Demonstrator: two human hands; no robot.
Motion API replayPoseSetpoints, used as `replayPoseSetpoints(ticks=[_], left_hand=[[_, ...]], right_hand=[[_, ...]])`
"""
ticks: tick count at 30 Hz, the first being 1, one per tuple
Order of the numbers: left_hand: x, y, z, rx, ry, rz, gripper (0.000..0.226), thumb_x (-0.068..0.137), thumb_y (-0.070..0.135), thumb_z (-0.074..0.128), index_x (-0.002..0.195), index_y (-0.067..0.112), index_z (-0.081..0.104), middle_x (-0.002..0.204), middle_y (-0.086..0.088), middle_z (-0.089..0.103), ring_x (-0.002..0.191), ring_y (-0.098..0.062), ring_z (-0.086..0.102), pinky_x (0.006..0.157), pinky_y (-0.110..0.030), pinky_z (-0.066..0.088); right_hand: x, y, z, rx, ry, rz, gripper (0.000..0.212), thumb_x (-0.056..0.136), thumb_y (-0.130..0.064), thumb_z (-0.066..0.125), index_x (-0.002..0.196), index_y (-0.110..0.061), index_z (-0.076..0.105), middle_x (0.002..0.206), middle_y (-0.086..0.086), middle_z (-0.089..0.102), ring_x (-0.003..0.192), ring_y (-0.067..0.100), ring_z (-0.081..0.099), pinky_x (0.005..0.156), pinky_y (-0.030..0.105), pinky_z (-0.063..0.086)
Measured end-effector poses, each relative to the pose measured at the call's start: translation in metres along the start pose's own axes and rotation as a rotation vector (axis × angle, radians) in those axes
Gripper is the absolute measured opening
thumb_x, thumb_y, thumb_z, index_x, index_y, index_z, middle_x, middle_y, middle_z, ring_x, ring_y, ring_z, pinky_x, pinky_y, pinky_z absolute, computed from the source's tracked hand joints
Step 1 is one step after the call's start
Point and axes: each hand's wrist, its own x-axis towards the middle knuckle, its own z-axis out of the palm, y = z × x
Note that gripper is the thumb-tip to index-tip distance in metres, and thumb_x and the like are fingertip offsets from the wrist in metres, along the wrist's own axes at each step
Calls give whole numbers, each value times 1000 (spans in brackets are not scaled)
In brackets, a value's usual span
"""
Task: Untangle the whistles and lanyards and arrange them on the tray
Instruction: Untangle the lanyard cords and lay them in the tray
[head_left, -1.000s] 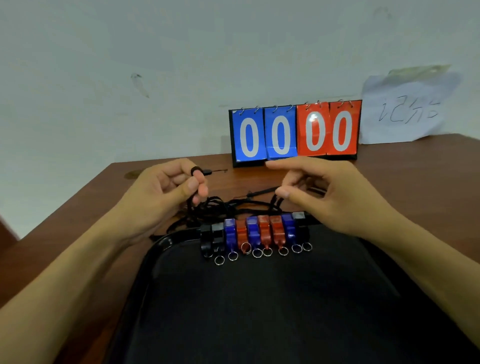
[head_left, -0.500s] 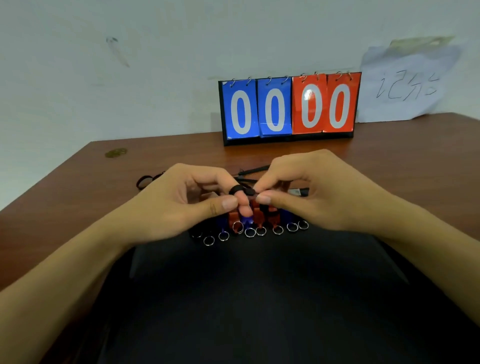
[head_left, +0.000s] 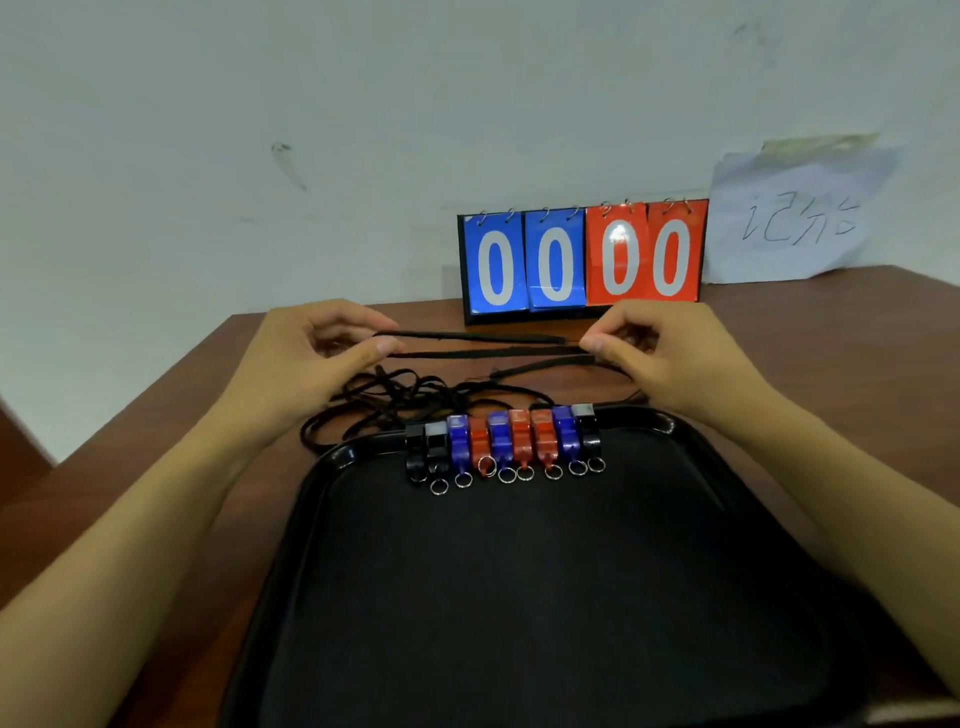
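Observation:
A black lanyard (head_left: 483, 347) is stretched level between my two hands, above the table and behind the tray. My left hand (head_left: 311, 353) pinches its left end and my right hand (head_left: 660, 348) pinches its right end. Under it a tangle of black lanyards (head_left: 395, 400) lies on the table, just beyond the tray's far rim. Several whistles (head_left: 506, 441), black, blue and red, stand side by side in a row along the far edge of the black tray (head_left: 519, 597), each with a small metal ring toward me.
A flip scoreboard (head_left: 582, 260) showing 00 00 stands at the back of the brown table (head_left: 130, 467), against the wall. A sheet of paper (head_left: 795, 218) with handwriting leans beside it on the right. The table's left edge runs diagonally near my left forearm.
My hands were close together over the whistles, pinching one lanyard. They have moved apart and back, and the lanyard is pulled straight between them.

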Motion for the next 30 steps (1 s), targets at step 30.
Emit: replayPoseSetpoints(ticks=[30], left_hand=[[-122, 33, 24, 573, -317, -6, 25, 97, 25, 70, 112, 45, 73, 106, 19, 71, 95, 2, 54, 76, -14, 40]], right_hand=[[-100, -20, -28, -170, -404, 24, 5, 92, -34, 71, 92, -32, 66, 91, -14, 68, 83, 3, 66, 72, 21, 56]])
